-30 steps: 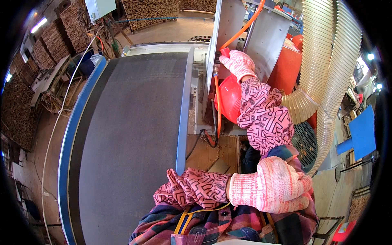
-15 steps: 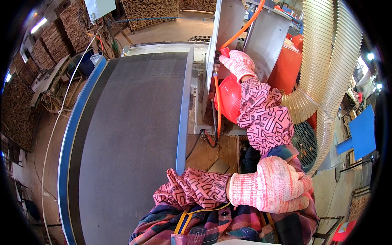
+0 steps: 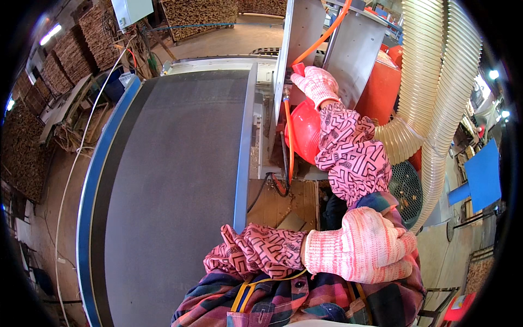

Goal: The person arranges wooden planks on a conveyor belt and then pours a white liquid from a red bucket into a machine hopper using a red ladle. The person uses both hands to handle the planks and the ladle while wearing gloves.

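My right hand (image 3: 317,85), in a pink-and-white knitted glove, reaches forward to the machine's upright metal panel. Its fingers are closed around a small red piece (image 3: 298,69) where an orange hose (image 3: 326,35) ends; most of that piece is hidden by the glove. Below this wrist a round red plastic part (image 3: 304,131) sits beside the sleeve. My left hand (image 3: 362,246), gloved alike, lies across my front near the right elbow. Its fingers are curled in, and whether they hold anything is hidden. Pink patterned sleeve covers wrap both forearms.
A wide dark conveyor belt (image 3: 174,180) with blue side rails (image 3: 244,158) runs along my left. Ribbed, see-through ducts (image 3: 422,71) hang at the right above a green mesh guard (image 3: 406,191). Cables hang beside the frame; stacked wood (image 3: 199,19) stands at the back.
The view has shifted very slightly. Both hands keep their places and their grip.
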Demonstrator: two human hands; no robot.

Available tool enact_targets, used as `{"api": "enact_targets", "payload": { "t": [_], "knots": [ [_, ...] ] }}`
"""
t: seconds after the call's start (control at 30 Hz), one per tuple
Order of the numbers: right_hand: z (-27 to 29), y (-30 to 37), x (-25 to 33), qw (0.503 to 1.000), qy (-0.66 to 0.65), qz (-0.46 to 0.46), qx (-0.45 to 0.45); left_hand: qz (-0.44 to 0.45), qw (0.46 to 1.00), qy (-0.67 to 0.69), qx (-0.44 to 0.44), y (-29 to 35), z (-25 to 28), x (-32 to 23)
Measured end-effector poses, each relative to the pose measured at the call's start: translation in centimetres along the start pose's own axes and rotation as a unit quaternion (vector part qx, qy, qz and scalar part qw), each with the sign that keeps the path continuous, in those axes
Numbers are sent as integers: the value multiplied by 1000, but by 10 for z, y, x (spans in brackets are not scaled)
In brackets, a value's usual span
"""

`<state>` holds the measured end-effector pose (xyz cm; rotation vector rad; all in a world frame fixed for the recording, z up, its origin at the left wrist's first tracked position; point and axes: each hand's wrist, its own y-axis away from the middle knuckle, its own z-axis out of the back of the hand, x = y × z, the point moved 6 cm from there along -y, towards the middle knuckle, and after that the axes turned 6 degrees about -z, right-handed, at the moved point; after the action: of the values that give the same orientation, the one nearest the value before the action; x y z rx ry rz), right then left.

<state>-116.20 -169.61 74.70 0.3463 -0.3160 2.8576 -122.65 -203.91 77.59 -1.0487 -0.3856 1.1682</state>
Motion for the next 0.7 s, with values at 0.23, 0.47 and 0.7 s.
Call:
{"api": "enact_targets", "payload": {
  "t": [0.23, 0.47, 0.7],
  "knots": [
    [-4, -1, -1, 1000, -13, 1, 6, -11, 999, -30, -11, -2, 7, -3],
    [-6, -6, -3, 1000, -7, -3, -6, -62, 997, -41, 9, -10, 18, -9],
    [-6, -6, -3, 1000, -6, -5, 5, -81, 996, -34, -21, -17, 29, -13]
  ]
}}
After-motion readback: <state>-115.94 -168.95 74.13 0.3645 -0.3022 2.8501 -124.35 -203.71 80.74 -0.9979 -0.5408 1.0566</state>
